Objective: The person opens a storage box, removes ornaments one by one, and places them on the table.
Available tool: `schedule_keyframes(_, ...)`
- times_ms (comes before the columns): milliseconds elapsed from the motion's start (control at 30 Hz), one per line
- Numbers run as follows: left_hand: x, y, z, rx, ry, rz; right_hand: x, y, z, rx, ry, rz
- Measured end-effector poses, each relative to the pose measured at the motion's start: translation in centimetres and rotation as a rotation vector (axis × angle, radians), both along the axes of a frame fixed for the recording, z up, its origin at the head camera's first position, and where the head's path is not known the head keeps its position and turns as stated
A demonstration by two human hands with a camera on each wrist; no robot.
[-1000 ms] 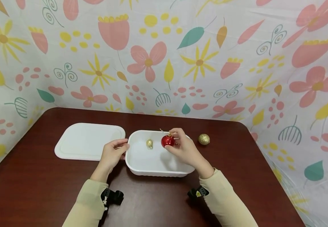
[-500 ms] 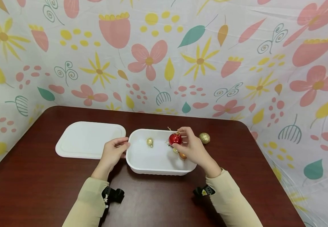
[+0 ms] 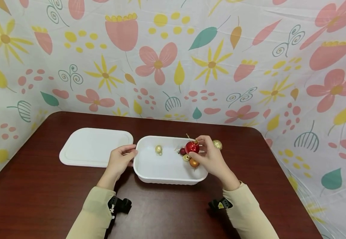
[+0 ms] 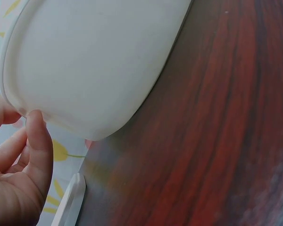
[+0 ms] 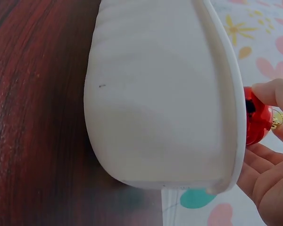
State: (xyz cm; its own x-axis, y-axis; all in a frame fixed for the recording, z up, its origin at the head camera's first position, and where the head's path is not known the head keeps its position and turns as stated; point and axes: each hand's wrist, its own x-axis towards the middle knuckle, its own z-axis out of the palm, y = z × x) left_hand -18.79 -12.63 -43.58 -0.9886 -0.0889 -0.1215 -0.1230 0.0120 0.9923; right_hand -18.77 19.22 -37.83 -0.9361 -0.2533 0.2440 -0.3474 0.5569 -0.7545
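My left hand pinches the left rim of a white plastic container. In the left wrist view, the thumb rests at that rim. Over the container's right end, my right hand holds a shiny red bauble between thumb and fingers. The right wrist view shows the red bauble beyond the rim, its gold cap toward the palm. Inside the container lie a dark red bauble, a small gold one and an orange one. Another small gold bauble lies farther left inside.
A white lid lies flat on the dark wooden table, left of the container. Past the container's right end sits a glittery gold ball, partly behind my right hand. A flowered cloth hangs behind the table.
My right hand has moved right with the red bauble, from over the container's middle-right to its right end. The dark red, gold and orange baubles have come into view. The left hand stays put.
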Motion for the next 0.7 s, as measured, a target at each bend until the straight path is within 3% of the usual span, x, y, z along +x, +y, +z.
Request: schedule_keyframes(700, 0.4, 0.1, 0.0, -0.031, -0.003, 0.009, 0.6, 3.4, -0.8, -0.014, 0.1, -0.158)
